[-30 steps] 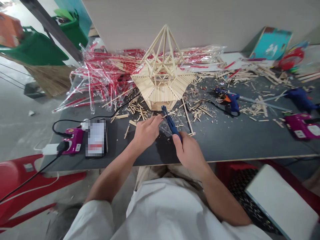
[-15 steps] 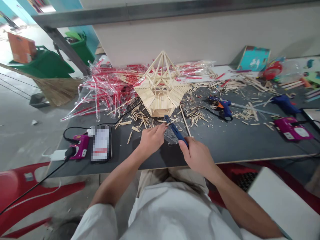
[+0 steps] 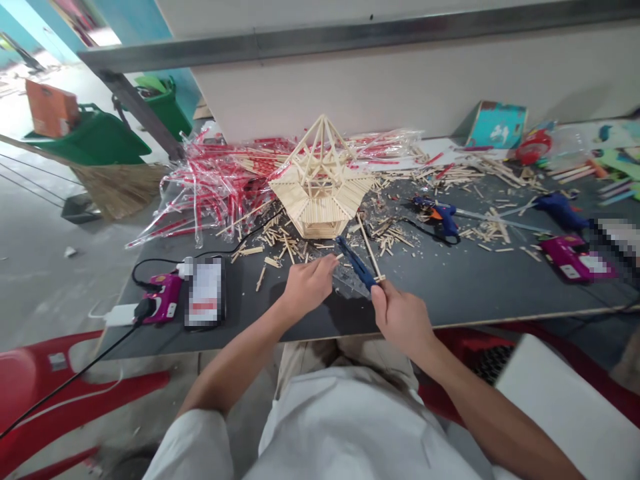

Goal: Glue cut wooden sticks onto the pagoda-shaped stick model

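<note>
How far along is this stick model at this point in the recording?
Fairly far along. Done: the stick model's lower tier looks finished, with sloped panels fully covered in sticks. In hand: the right hand grips blue-handled pliers, and the left hand pinches a short stick. Left: the pointed upper frame shows bare, uncovered ribs, so it may need more work.

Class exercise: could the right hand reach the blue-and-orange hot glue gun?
Probably yes: the right hand would first release the blue-handled cutter, but only loose wooden stick pieces lie between it and the blue-and-orange hot glue gun.
</note>
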`<action>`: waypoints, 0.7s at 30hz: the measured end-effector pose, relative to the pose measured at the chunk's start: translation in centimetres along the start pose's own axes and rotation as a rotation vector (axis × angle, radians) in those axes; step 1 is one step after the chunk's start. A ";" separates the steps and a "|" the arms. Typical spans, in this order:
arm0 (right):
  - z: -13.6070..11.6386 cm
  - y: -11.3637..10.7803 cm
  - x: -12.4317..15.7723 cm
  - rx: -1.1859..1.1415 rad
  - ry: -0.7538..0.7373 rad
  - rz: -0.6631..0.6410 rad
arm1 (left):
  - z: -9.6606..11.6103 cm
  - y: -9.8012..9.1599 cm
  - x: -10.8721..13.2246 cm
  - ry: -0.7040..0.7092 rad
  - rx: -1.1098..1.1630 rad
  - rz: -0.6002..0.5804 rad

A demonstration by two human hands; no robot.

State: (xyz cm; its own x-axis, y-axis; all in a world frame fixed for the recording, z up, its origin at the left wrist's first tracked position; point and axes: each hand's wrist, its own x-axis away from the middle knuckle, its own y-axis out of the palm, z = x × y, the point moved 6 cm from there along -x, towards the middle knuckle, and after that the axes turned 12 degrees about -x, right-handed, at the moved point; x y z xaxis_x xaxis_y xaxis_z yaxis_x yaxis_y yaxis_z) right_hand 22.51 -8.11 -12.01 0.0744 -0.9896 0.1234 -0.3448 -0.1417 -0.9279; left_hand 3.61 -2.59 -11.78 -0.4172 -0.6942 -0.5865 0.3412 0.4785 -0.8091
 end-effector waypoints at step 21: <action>15.7 -0.5 0.0 0.251 -0.281 0.371 | -7.3 -3.5 -3.8 -0.235 0.052 0.226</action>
State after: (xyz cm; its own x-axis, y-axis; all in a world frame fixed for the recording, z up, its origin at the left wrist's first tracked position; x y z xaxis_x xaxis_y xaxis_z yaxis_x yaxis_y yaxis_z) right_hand 37.32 -7.62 -17.07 0.2498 -0.9217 -0.2968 -0.1633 0.2620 -0.9511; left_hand -2.21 2.29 -6.98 -0.1222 -0.6820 -0.7211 0.4482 0.6103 -0.6532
